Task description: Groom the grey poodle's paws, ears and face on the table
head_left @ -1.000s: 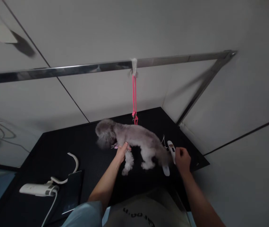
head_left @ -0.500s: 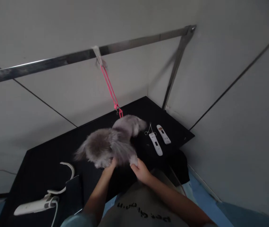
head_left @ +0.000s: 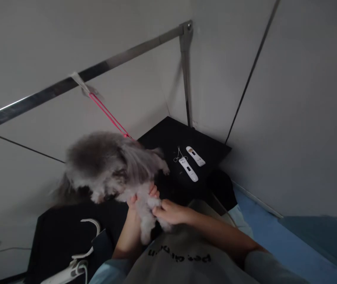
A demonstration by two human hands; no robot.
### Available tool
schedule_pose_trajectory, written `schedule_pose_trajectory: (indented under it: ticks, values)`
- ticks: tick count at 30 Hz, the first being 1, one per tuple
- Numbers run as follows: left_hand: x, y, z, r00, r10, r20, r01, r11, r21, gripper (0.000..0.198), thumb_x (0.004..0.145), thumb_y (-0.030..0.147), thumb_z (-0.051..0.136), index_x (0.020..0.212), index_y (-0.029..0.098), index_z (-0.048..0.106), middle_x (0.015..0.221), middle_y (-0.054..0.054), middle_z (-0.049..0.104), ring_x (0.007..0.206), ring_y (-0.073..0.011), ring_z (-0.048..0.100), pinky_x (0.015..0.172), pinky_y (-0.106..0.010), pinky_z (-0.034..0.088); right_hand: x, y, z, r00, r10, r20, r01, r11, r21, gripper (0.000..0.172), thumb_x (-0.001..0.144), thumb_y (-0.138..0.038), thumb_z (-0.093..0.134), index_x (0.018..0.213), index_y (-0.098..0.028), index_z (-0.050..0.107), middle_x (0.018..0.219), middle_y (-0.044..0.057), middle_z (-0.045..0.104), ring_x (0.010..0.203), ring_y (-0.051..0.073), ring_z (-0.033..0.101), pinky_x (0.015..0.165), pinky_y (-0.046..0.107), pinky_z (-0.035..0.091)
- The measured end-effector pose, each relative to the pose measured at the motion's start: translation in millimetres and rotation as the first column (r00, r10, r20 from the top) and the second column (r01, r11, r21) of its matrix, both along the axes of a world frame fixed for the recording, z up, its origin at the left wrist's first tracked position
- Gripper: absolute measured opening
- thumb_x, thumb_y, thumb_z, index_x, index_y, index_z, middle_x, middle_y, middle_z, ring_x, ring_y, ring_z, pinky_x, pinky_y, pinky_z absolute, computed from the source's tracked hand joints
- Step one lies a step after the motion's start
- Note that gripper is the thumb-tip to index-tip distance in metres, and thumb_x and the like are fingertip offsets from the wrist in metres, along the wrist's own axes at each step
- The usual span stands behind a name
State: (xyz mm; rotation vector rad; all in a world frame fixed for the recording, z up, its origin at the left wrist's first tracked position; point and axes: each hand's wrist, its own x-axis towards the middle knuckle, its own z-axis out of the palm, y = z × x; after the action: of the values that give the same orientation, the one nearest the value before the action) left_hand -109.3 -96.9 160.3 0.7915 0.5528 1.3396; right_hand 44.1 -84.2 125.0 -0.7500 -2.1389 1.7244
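A small grey fluffy dog (head_left: 109, 165) is held up above the black grooming table (head_left: 168, 136), its head turned towards me. My left hand (head_left: 137, 199) grips it from below at the chest, fingers wrapped round the base of a front leg. My right hand (head_left: 170, 211) is closed on the dog's front paw (head_left: 152, 205). A pink leash (head_left: 109, 115) runs taut from the dog's neck up to the metal bar (head_left: 97, 71).
Two white clippers (head_left: 188, 169) (head_left: 195, 156) and small metal forceps (head_left: 178, 155) lie on the table's right part. A white dryer with cord (head_left: 68, 272) and a white curved hose piece (head_left: 93, 225) lie at the left. Grey walls stand close behind; blue floor (head_left: 275, 240) is at right.
The dog has turned round and been lifted towards me. My right hand let go of the clipper, which now lies on the table, and took the paw. The view swung right.
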Motion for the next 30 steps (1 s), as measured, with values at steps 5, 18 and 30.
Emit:
schedule_pose_trajectory:
  ticks: [5, 18, 30]
  values:
    - [4, -3, 42.2, 0.999, 0.01, 0.048, -0.014, 0.996, 0.087, 0.054, 0.07, 0.048, 0.078, 0.052, 0.017, 0.037, 0.068, 0.0, 0.037, 0.053, -0.0096, 0.037, 0.052, -0.026, 0.042, 37, 82, -23.4, 0.674, -0.692, 0.257, 0.636, 0.722, 0.273, 0.027, 0.088, -0.023, 0.061, 0.114, -0.015, 0.061, 0.11, 0.015, 0.065, 0.106, 0.025, 0.058, 0.094, 0.038, 0.043]
    - [2, 32, 159.5, 0.918, 0.395, 0.012, -0.395, 0.915, 0.086, 0.031, 0.07, 0.037, 0.077, 0.059, 0.02, 0.053, 0.069, 0.001, 0.049, 0.057, -0.0085, 0.05, 0.056, -0.02, 0.052, 32, 85, -81.7, 0.78, -0.622, 0.076, 0.616, 0.739, -0.274, 0.027, 0.093, -0.028, 0.045, 0.115, -0.017, 0.057, 0.094, 0.006, 0.072, 0.073, 0.015, 0.068, 0.063, 0.024, 0.053]
    - [5, 49, 180.7, 0.66, 0.734, -0.164, -0.68, 0.675, 0.287, 0.034, 0.083, 0.042, 0.054, 0.059, 0.021, 0.044, 0.072, 0.0, 0.056, 0.099, -0.0182, 0.067, 0.061, -0.017, 0.055, -33, 59, -81.3, 0.887, -0.446, -0.12, 0.412, 0.882, -0.227, 0.022, 0.08, -0.031, 0.069, 0.096, -0.016, 0.065, 0.086, 0.004, 0.07, 0.074, 0.017, 0.065, 0.064, 0.024, 0.046]
